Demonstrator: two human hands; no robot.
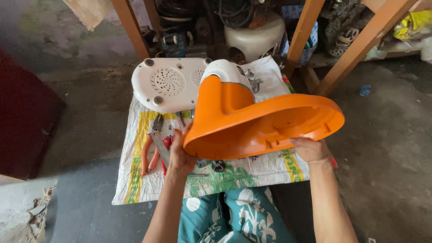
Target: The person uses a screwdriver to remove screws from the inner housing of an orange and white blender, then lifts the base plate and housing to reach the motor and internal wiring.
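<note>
Above the printed woven sack (135,180) on the floor, both hands, left hand (180,155) and right hand (310,150), grip the orange plastic fan base (252,121) by opposite rims; supporting it evenly from underneath seems wise.

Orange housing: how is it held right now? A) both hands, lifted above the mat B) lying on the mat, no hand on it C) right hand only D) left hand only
A: the left hand grips the narrow end of the orange housing and the right hand holds its wide rim, with the housing raised clear of the mat.
</note>
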